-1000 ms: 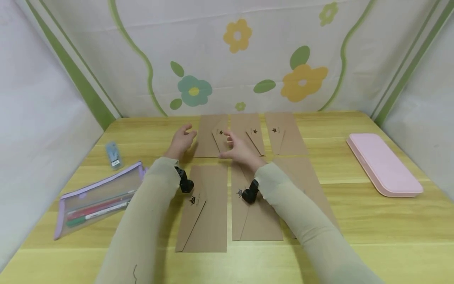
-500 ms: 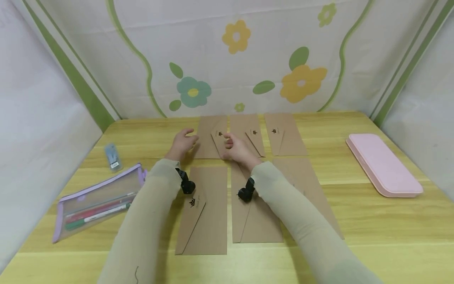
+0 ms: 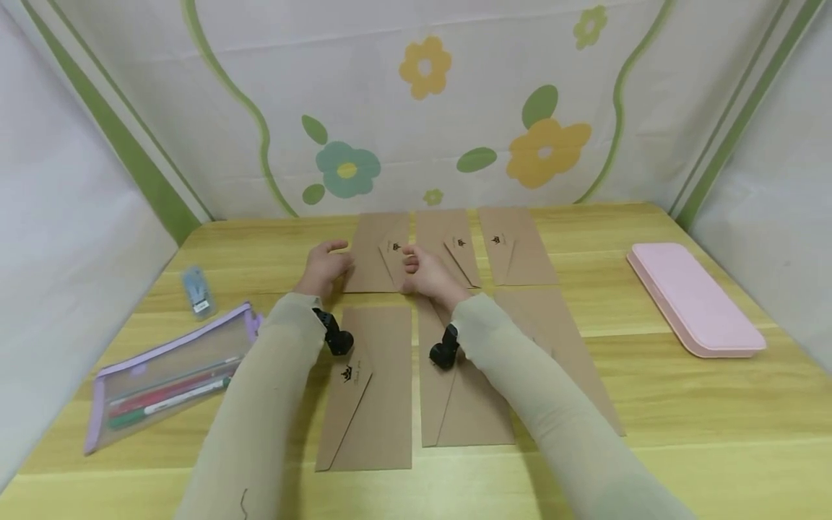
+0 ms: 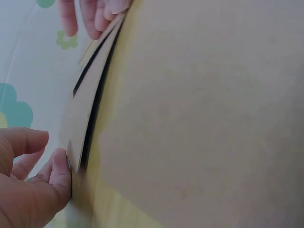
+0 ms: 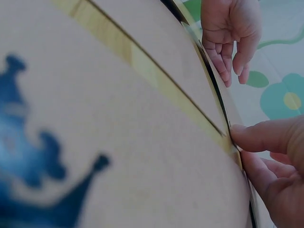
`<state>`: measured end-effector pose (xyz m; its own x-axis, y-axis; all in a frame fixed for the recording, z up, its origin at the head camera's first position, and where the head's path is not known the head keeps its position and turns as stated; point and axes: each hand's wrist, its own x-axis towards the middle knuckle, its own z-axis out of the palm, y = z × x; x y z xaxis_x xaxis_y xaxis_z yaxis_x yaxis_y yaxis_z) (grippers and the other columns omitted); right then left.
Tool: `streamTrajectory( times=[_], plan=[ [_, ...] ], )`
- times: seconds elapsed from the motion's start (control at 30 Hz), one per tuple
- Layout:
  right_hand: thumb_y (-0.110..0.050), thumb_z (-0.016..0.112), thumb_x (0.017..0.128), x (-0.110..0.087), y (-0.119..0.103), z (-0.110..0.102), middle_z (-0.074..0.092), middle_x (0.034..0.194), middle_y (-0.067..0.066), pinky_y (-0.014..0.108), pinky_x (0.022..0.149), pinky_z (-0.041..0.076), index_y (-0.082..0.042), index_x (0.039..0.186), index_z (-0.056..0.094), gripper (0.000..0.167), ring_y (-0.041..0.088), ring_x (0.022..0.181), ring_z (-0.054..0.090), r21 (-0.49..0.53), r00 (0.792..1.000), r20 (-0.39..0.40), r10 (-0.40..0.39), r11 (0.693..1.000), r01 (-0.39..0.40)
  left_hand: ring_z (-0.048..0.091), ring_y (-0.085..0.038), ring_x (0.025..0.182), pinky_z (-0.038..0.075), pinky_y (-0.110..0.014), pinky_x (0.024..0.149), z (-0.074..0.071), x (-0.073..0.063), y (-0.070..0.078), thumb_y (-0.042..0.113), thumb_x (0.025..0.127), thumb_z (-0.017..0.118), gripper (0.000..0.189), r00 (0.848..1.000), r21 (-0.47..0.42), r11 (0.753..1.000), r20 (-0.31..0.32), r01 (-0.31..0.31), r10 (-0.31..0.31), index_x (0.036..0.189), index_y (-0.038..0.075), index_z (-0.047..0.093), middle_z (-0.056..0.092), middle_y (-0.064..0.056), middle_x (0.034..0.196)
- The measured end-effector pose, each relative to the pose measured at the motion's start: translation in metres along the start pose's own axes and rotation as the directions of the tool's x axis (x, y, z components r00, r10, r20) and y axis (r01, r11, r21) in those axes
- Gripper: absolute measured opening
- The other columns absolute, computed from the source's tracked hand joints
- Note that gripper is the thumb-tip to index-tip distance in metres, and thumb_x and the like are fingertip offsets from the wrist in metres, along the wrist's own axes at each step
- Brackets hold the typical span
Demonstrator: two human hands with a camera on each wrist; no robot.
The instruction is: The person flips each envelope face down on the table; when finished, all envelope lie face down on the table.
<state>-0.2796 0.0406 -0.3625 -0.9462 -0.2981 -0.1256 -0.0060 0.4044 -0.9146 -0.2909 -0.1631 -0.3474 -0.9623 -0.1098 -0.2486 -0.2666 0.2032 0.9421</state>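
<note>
In the head view, a brown paper envelope (image 3: 373, 253) lies flat at the back left, its flap printed with a small crown. My left hand (image 3: 325, 267) pinches its left edge; the left wrist view shows thumb and fingertips of the left hand (image 4: 33, 185) at that edge, index finger held apart. My right hand (image 3: 432, 278) is at the lower right corner. There, in the right wrist view, the right hand (image 5: 280, 156) pinches the corner between thumb and finger. A middle back envelope (image 3: 448, 235) lies partly behind this hand.
More envelopes lie in two rows, including a back right envelope (image 3: 518, 249), a front left envelope (image 3: 383, 404) and a front middle envelope (image 3: 477, 415). A mesh pen pouch (image 3: 169, 375) and a small blue item (image 3: 198, 291) stay left, a pink case (image 3: 695, 300) right.
My left hand has come down slightly, closer to the back left envelope's edge. The right fingers have drawn together at its lower corner. The whole head view has shifted a little.
</note>
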Motion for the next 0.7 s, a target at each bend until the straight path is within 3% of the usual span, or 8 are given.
streamTrajectory(
  times=[0.1, 0.2, 0.4, 0.7],
  plan=[
    [0.010, 0.069, 0.073, -0.001, 0.000, 0.000, 0.046, 0.137, 0.011, 0.034, 0.099, 0.042, -0.008, 0.140, 0.035, 0.078, 0.024, 0.124, 0.044, -0.008, 1.000, 0.000, 0.015, 1.000, -0.015, 0.048, -0.013, 0.086, 0.043, -0.021, 0.070, 0.000, 0.001, -0.002, -0.005, 0.086, 0.051, 0.051, 1.000, -0.051, 0.999, -0.008, 0.016, -0.017, 0.136, 0.005, 0.044, 0.050, -0.017, 0.131],
    [0.011, 0.068, 0.073, -0.003, 0.000, -0.001, 0.046, 0.137, 0.011, 0.034, 0.099, 0.042, -0.007, 0.140, 0.035, 0.077, 0.025, 0.124, 0.044, -0.012, 1.000, -0.003, 0.027, 1.000, -0.027, 0.050, -0.012, 0.086, 0.042, -0.018, 0.063, 0.001, 0.002, -0.003, -0.009, 0.084, 0.050, 0.053, 1.000, -0.105, 0.994, -0.026, 0.013, -0.016, 0.135, 0.005, 0.046, 0.052, -0.016, 0.130],
    [0.011, 0.067, 0.074, -0.001, -0.003, -0.001, 0.046, 0.137, 0.011, 0.034, 0.098, 0.043, -0.006, 0.140, 0.036, 0.075, 0.025, 0.124, 0.045, -0.017, 1.000, 0.001, 0.018, 1.000, -0.018, 0.051, -0.019, 0.107, 0.043, -0.019, 0.075, 0.000, 0.002, -0.004, -0.008, 0.087, 0.049, 0.048, 0.999, -0.180, 0.984, -0.047, -0.009, 0.001, 0.134, 0.003, 0.046, 0.051, -0.015, 0.131],
    [0.012, 0.067, 0.074, 0.002, -0.003, 0.007, 0.046, 0.137, 0.011, 0.033, 0.100, 0.041, -0.005, 0.139, 0.036, 0.074, 0.024, 0.125, 0.045, 0.009, 1.000, 0.023, 0.014, 1.000, -0.014, 0.051, -0.017, 0.101, 0.044, -0.021, 0.078, -0.011, 0.000, -0.003, -0.008, 0.088, 0.049, 0.050, 1.000, -0.190, 0.982, -0.026, -0.014, 0.009, 0.136, 0.003, 0.043, 0.048, -0.016, 0.134]
  ],
)
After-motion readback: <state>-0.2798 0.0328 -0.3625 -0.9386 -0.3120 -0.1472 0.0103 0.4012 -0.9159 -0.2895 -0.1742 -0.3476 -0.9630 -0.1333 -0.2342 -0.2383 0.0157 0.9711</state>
